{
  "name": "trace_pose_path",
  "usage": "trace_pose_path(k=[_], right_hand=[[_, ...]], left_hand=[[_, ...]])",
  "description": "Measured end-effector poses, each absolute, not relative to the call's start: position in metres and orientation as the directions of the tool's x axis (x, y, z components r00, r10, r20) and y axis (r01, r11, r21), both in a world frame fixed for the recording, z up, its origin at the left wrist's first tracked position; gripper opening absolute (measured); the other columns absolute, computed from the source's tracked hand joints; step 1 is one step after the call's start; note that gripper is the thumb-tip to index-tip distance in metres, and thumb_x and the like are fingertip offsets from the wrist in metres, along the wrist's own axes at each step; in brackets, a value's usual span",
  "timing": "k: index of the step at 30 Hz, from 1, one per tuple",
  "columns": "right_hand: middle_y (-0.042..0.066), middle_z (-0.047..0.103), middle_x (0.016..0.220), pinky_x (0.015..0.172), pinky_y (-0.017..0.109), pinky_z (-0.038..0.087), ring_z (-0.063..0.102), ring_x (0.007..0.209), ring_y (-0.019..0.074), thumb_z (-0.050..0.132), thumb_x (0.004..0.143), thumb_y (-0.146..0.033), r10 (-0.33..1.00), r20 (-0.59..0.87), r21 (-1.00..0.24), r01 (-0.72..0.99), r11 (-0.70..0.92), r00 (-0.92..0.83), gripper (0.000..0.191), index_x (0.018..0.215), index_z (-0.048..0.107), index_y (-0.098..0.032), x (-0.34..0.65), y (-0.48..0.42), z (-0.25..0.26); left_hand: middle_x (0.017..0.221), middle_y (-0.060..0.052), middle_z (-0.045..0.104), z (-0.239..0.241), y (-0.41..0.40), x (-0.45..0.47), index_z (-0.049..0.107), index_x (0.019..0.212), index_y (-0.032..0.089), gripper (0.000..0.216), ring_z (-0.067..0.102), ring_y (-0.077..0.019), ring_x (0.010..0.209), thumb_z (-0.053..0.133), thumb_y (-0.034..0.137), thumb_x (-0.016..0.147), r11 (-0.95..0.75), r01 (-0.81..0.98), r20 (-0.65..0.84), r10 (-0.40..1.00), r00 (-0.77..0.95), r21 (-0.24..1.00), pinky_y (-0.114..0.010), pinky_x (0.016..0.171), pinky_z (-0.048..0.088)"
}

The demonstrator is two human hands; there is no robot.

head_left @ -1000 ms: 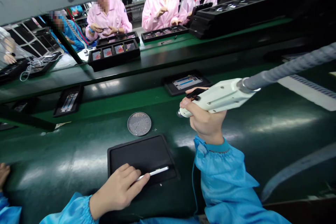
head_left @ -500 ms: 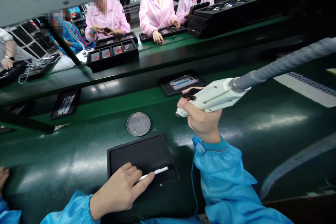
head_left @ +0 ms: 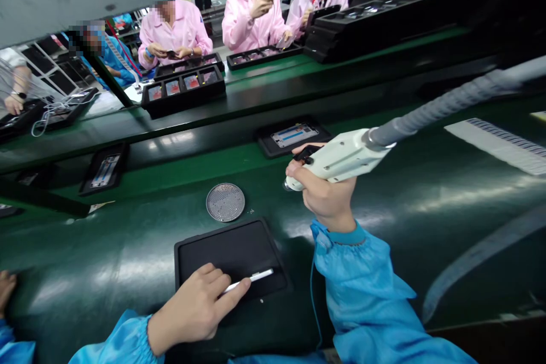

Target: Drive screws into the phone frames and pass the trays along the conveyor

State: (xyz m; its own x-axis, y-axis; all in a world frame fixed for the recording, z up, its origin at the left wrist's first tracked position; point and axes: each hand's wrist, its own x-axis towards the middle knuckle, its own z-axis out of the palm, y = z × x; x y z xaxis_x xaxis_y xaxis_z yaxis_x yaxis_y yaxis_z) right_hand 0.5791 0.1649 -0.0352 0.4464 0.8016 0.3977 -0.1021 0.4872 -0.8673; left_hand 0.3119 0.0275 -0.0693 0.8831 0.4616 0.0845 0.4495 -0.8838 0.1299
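Left hand [head_left: 198, 302]: grasping the slim white device [head_left: 261, 275] over the black tray [head_left: 226, 244];
Device's long axis: rightward and slightly away from that hand;
Right hand [head_left: 328, 199]: wrapped round the white tool [head_left: 347, 154]; apart, beyond and right of the device

The tabletop [head_left: 115, 264] across the middle is smooth, glossy green, streaked with pale reflections; the tool [head_left: 354, 151] right of centre looks like smooth off-white plastic with a faint sheen; the hose [head_left: 420, 118] toward the upper right is ribbed and grey; the tray [head_left: 226, 245] at lower centre is matt black; the slim bar [head_left: 262, 274] there is smooth and white; the round dish [head_left: 225, 202] at centre is grey and pitted; the sleeve [head_left: 362, 287] at lower right is thin, crinkled blue cloth, softly shiny.
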Motion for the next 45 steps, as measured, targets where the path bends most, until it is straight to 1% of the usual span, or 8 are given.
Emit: trace_pose_path(k=[4,8,11,20,30,37,42,45], right_hand=[[-0.003,0.061,0.069,0.061,0.033,0.053,0.061,0.063,0.0159,0.073,0.063,-0.014,0.796,0.408,-0.865,-0.09,0.494,0.447,0.024,0.085,0.067,-0.022,0.578,0.165,-0.035],[-0.003,0.062,0.07,0.063,0.033,0.054,0.061,0.063,0.0154,0.074,0.063,-0.014,0.799,0.404,-0.866,-0.095,0.491,0.444,0.024,0.085,0.069,-0.021,0.577,0.164,-0.033],[-0.003,0.061,0.069,0.058,0.031,0.053,0.06,0.059,0.0141,0.074,0.062,-0.016,0.81,0.383,-0.877,-0.101,0.471,0.444,0.023,0.084,0.068,-0.02,0.577,0.162,-0.03],[-0.004,0.06,0.065,0.049,0.028,0.05,0.058,0.055,0.0137,0.073,0.061,-0.017,0.83,0.354,-0.881,-0.146,0.451,0.43,0.025,0.085,0.068,-0.02,0.576,0.161,-0.027],[-0.003,0.061,0.068,0.058,0.032,0.052,0.06,0.059,0.0147,0.073,0.062,-0.017,0.832,0.37,-0.886,-0.112,0.45,0.414,0.024,0.086,0.068,-0.02,0.577,0.161,-0.03],[-0.003,0.061,0.066,0.054,0.031,0.051,0.059,0.058,0.0148,0.074,0.063,-0.018,0.827,0.376,-0.884,-0.104,0.455,0.418,0.023,0.085,0.069,-0.021,0.577,0.161,-0.03],[-0.003,0.061,0.066,0.052,0.03,0.05,0.059,0.057,0.0144,0.073,0.062,-0.018,0.831,0.37,-0.893,-0.089,0.442,0.416,0.023,0.084,0.068,-0.02,0.576,0.162,-0.029],[-0.003,0.062,0.068,0.052,0.028,0.05,0.059,0.056,0.0136,0.072,0.062,-0.017,0.827,0.372,-0.892,-0.084,0.444,0.422,0.022,0.083,0.067,-0.02,0.575,0.163,-0.029]], left_hand=[[0.089,-0.01,0.063,-0.064,0.028,0.312,0.039,0.144,0.008,0.056,0.057,-0.0227,0.072,0.037,0.004,0.088,-0.882,0.456,0.014,0.461,0.887,0.116,-0.037,0.068,0.047],[0.081,-0.006,0.059,-0.058,0.032,0.319,0.034,0.147,0.009,0.063,0.054,-0.023,0.065,0.041,0.008,0.085,-0.889,0.447,-0.055,0.443,0.895,0.1,-0.038,0.064,0.045],[0.079,-0.005,0.057,-0.057,0.036,0.323,0.034,0.146,0.008,0.062,0.052,-0.0228,0.063,0.041,0.009,0.085,-0.895,0.435,-0.072,0.429,0.9,0.099,-0.037,0.062,0.044],[0.079,-0.006,0.058,-0.064,0.037,0.319,0.037,0.144,0.007,0.056,0.052,-0.0223,0.062,0.039,0.007,0.088,-0.897,0.421,-0.025,0.422,0.906,0.135,-0.037,0.06,0.044],[0.077,-0.005,0.058,-0.063,0.035,0.321,0.038,0.143,0.008,0.057,0.051,-0.022,0.062,0.039,0.007,0.086,-0.891,0.427,-0.001,0.432,0.902,0.153,-0.037,0.06,0.045],[0.079,-0.006,0.059,-0.064,0.034,0.321,0.038,0.144,0.009,0.059,0.053,-0.0216,0.064,0.039,0.006,0.086,-0.889,0.436,0.012,0.442,0.897,0.141,-0.037,0.063,0.046],[0.077,-0.005,0.058,-0.065,0.033,0.322,0.039,0.144,0.009,0.057,0.052,-0.0215,0.062,0.04,0.008,0.086,-0.891,0.425,0.013,0.432,0.902,0.159,-0.036,0.061,0.045],[0.079,-0.006,0.06,-0.067,0.037,0.319,0.04,0.144,0.009,0.055,0.054,-0.0214,0.064,0.038,0.009,0.088,-0.887,0.43,0.048,0.443,0.895,0.169,-0.036,0.062,0.047]])
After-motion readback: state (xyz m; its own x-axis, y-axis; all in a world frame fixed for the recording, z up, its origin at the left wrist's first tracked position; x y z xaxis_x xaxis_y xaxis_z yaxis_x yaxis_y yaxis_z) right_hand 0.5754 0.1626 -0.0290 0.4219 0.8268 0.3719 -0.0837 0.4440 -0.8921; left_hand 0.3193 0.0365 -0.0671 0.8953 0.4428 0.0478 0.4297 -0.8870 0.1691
